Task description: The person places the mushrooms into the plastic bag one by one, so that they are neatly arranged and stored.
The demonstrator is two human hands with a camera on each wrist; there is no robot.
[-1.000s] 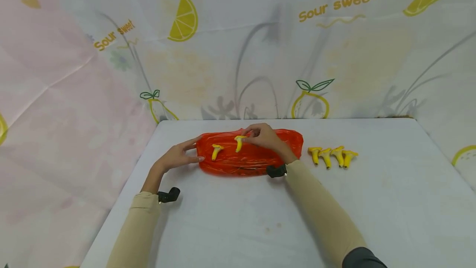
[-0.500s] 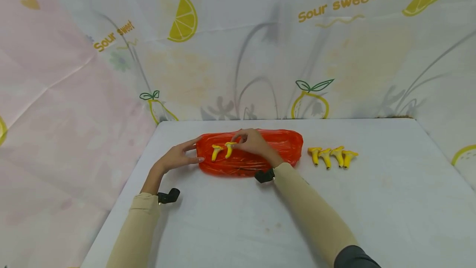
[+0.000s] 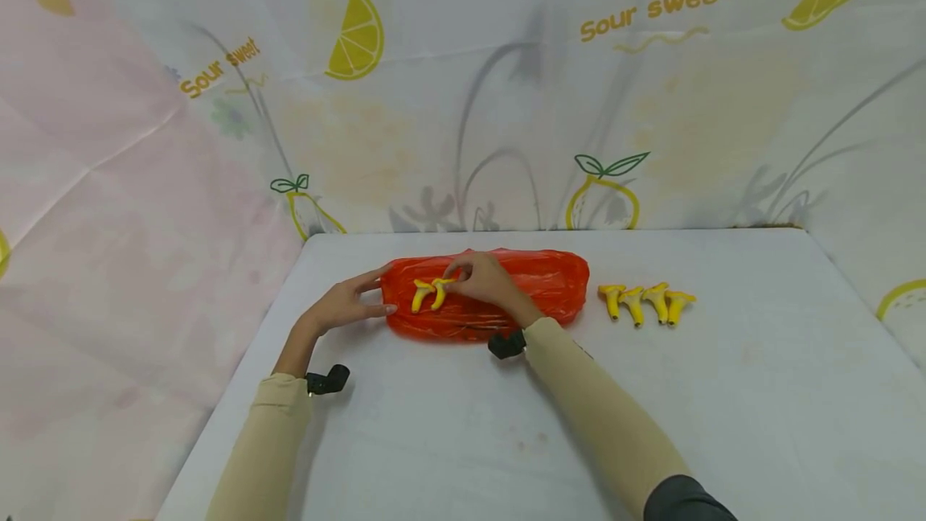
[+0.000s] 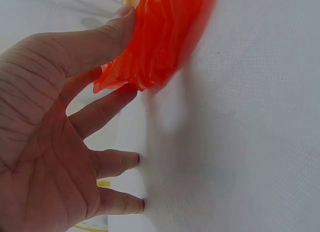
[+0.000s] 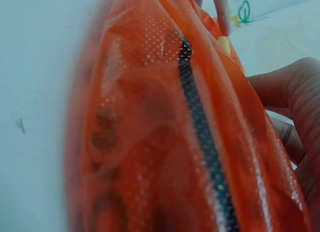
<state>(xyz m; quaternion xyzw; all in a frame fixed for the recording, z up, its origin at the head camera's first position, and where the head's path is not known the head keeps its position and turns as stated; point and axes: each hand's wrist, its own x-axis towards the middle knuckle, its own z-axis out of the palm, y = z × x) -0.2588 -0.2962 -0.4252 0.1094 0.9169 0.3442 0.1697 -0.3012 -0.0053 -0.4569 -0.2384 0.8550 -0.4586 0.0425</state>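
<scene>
A long shape wrapped in red plastic (image 3: 538,276) lies across the far middle of the table. My left hand (image 3: 340,305) is at its left end, thumb and fingers spread and fairly straight, touching the wrap; the left wrist view has the thumb against the red plastic (image 4: 160,47). Over its left part, my right hand (image 3: 486,280) pinches a small yellow chanterelle-like mushroom (image 3: 438,296) by its cap. Close on the left stands a second yellow mushroom (image 3: 421,296). In the right wrist view the wrap (image 5: 145,117) hides most of the right fingers.
Several more yellow mushrooms (image 3: 657,302) lie in a row on the white table (image 3: 760,392), right of the red wrap. Behind the table's far edge hangs a printed cloth (image 3: 434,127) with lemon pictures. A dark stripe (image 5: 202,127) runs along the wrap.
My right hand has moved left and slightly down with its mushroom, bringing it right beside the other one on the red wrap. The left hand has stayed in place.
</scene>
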